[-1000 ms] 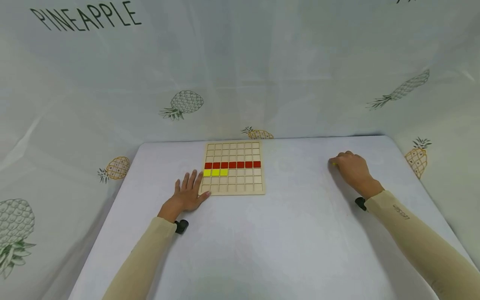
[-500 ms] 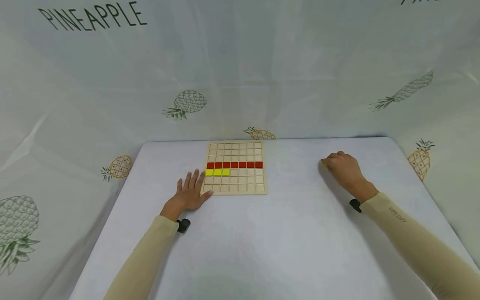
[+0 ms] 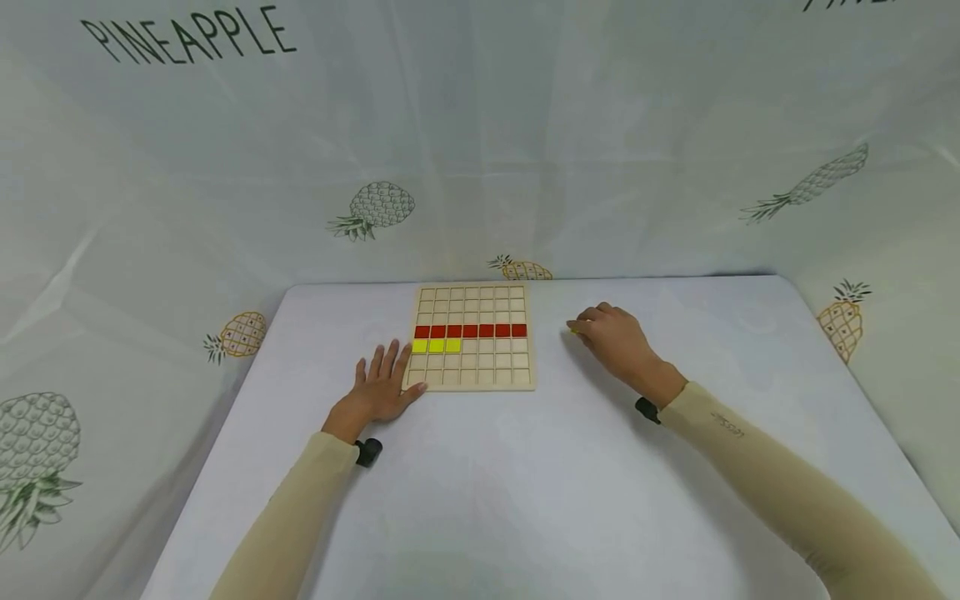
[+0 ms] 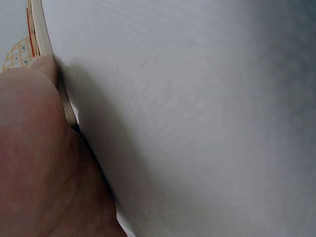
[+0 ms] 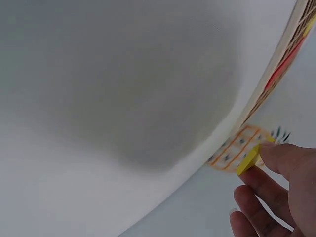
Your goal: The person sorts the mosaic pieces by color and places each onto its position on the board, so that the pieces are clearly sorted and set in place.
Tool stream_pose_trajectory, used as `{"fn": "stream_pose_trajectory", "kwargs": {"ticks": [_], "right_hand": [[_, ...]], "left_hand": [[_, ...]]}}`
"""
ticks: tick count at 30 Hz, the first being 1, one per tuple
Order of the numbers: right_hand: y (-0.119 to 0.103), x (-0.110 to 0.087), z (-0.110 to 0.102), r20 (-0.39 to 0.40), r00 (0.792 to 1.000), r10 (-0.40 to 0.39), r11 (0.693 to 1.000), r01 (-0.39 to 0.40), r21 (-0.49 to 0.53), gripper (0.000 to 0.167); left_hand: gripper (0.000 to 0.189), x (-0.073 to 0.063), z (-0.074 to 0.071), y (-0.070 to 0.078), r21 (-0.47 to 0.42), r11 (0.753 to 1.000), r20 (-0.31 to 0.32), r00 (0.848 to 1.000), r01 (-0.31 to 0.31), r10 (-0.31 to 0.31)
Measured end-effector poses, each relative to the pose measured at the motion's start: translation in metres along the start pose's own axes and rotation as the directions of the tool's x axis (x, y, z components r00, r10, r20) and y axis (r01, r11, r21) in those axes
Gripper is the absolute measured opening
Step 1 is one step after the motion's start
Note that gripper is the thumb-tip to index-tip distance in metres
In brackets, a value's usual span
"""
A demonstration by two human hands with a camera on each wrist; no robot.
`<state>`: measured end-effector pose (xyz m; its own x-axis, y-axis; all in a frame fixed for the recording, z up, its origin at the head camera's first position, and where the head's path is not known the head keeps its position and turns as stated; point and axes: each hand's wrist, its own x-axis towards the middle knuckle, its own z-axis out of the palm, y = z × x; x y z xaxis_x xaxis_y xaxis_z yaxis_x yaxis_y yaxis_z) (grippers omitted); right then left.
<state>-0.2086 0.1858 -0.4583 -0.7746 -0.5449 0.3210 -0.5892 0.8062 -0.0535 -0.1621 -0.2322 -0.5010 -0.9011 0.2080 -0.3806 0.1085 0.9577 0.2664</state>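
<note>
A wooden grid board (image 3: 487, 381) lies near the table's far edge. One full row of it holds red tiles (image 3: 470, 331), and three yellow tiles (image 3: 437, 346) fill the left cells of the row just below. My left hand (image 3: 381, 393) rests with spread fingers at the board's left edge, its thumb at the near left corner. To the right of the board, my right hand (image 3: 617, 340) pinches a yellow tile (image 5: 250, 159) between thumb and forefinger above the table. In the right wrist view the other fingers are loosely bent.
The white table (image 3: 480, 500) carries the board. Behind it hangs a pale cloth (image 3: 637, 125) printed with pineapples and lettering, reaching down around the table's back and sides. Black straps (image 3: 648, 410) circle both wrists.
My right hand has moved left across the table toward the board, carrying the yellow tile. My left hand stays in place at the board's edge, while the head view has shifted slightly.
</note>
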Motion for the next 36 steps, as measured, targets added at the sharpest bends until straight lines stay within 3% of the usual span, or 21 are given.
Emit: {"fn": "stream_pose_trajectory", "kwargs": {"ticks": [8, 18, 24, 36], "right_hand": [[-0.053, 0.027, 0.008, 0.023, 0.998, -0.053, 0.998, 0.052, 0.038, 0.024], [-0.099, 0.061, 0.024, 0.02, 0.992, -0.125, 0.989, 0.123, 0.084, 0.017], [-0.116, 0.076, 0.029, 0.058, 0.987, -0.149, 0.986, 0.144, 0.08, 0.016], [-0.131, 0.097, 0.04, 0.229, 0.967, -0.115, 0.993, 0.113, 0.021, 0.019]], "left_hand": [[0.089, 0.0, 0.002, 0.001, 0.012, 1.0, 0.009, 1.0, 0.004, -0.004], [0.089, -0.004, -0.002, 0.005, -0.005, 1.0, 0.003, 1.0, 0.006, -0.006], [0.09, -0.005, -0.002, 0.005, -0.007, 1.0, 0.014, 1.0, 0.009, -0.009], [0.09, -0.001, -0.001, 0.001, -0.003, 1.0, 0.002, 1.0, 0.003, -0.003]]}}
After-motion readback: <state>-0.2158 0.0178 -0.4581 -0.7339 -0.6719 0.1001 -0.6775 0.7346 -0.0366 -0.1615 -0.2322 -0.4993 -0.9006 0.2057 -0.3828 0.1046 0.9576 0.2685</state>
